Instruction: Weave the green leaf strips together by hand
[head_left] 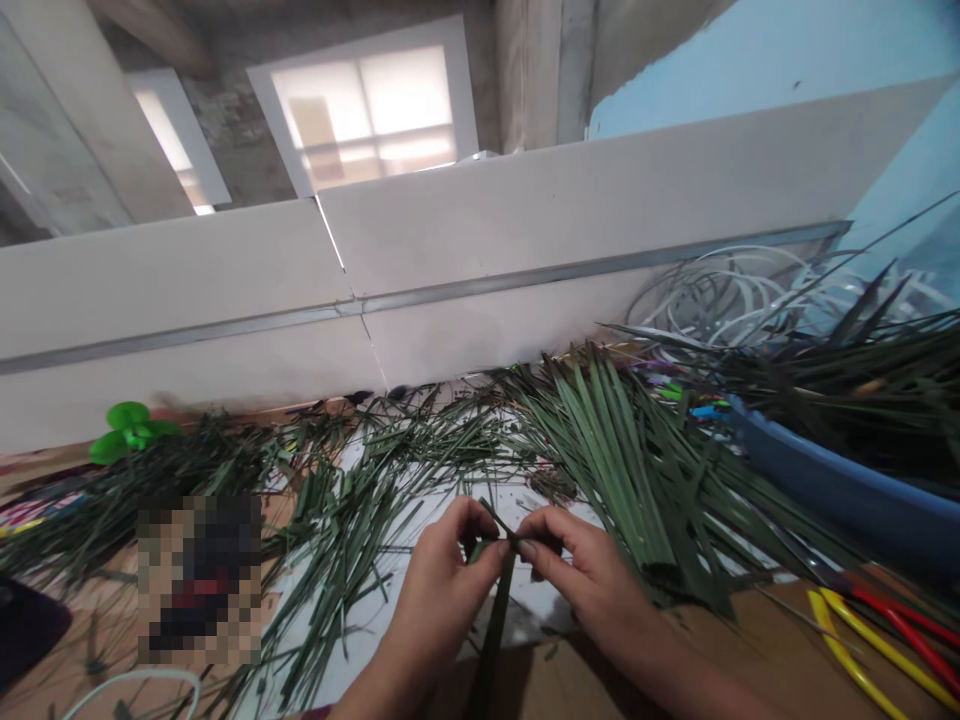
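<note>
Left hand [442, 580] and right hand [585, 570] both closed, 2 pinches meeting on a narrow green palm-leaf strip [491, 640], tail hanging down between wrists. Risk: strip splitting lengthwise if twisted or pulled too hard; tail snagging if dragged through loose palm leaves [622, 480] on white sheet [529, 610] just ahead. Yellow-and-red-handled pliers [877, 640] near right forearm on wooden table [750, 650]; knockable on a wide elbow swing. Farther right, blue plastic tub [825, 490] full of dark green fronds [847, 390], tips spilling past rim. Behind it, white coiled strips [712, 290]; holder unclear.
</note>
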